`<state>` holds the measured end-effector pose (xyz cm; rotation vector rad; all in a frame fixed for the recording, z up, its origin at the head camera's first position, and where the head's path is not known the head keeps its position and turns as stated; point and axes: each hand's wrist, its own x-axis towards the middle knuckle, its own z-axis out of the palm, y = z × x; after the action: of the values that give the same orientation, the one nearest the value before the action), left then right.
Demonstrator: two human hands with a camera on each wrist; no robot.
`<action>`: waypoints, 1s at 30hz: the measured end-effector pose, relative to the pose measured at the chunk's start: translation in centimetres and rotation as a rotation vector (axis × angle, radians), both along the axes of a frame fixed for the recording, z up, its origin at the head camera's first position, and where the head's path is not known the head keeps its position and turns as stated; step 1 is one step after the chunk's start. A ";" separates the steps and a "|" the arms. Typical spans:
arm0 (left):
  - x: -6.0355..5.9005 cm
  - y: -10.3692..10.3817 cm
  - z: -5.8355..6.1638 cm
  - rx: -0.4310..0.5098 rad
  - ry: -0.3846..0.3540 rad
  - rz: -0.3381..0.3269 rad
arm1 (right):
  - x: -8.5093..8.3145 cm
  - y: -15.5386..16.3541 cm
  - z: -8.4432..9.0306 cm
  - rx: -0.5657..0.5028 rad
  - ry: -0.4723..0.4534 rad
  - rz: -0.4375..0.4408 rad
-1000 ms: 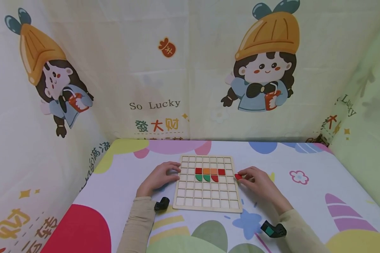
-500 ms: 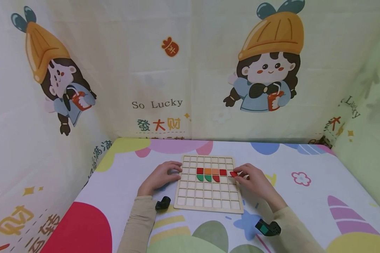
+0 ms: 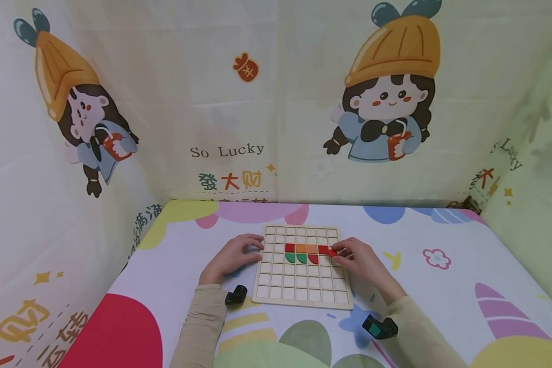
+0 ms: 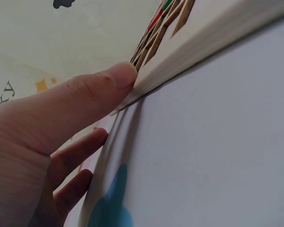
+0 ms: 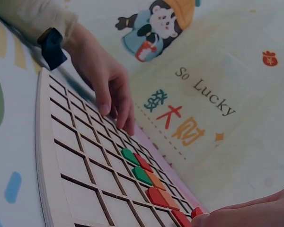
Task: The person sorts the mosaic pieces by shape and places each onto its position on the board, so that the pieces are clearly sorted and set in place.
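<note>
A wooden grid board (image 3: 301, 286) lies flat on the table. One row holds red (image 3: 290, 247), orange (image 3: 306, 249) and red (image 3: 323, 249) squares. Just below it sit two green quarter-rounds (image 3: 295, 258) and a red one (image 3: 313, 259). My right hand (image 3: 338, 252) pinches a small red piece (image 3: 333, 252) over the cell just right of that row; the same red piece (image 5: 197, 212) shows under my right fingers (image 5: 255, 213) in the right wrist view. My left hand (image 3: 255, 246) rests on the board's left edge, with its thumb (image 4: 109, 85) against the board's side (image 4: 203, 42).
The table wears a colourful patterned cloth (image 3: 441, 286). Printed cartoon curtains (image 3: 257, 102) close it in at the back and on both sides. Black wrist cameras (image 3: 235, 295) (image 3: 379, 327) sit on both sleeves. Most cells of the board hold nothing.
My right hand has carried the red piece leftward, from beside the board's right edge to over the cell next to the red square. My left hand has stayed put.
</note>
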<state>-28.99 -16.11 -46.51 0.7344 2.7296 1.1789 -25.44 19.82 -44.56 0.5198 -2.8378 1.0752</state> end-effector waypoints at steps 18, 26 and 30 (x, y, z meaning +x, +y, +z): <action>0.1 -0.1 0.1 0.000 -0.003 0.002 | 0.2 -1.7 -0.5 0.031 -0.040 -0.018; 0.0 -0.1 0.0 0.003 0.007 -0.010 | 0.3 -1.9 -0.7 0.069 -0.058 -0.020; 0.0 -0.1 0.0 0.002 0.015 -0.016 | 0.4 -1.9 -0.7 0.077 -0.046 -0.020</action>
<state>-28.99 -16.22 -46.54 0.7674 2.7295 1.1778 -25.06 17.90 -45.28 0.4769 -2.9272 0.9908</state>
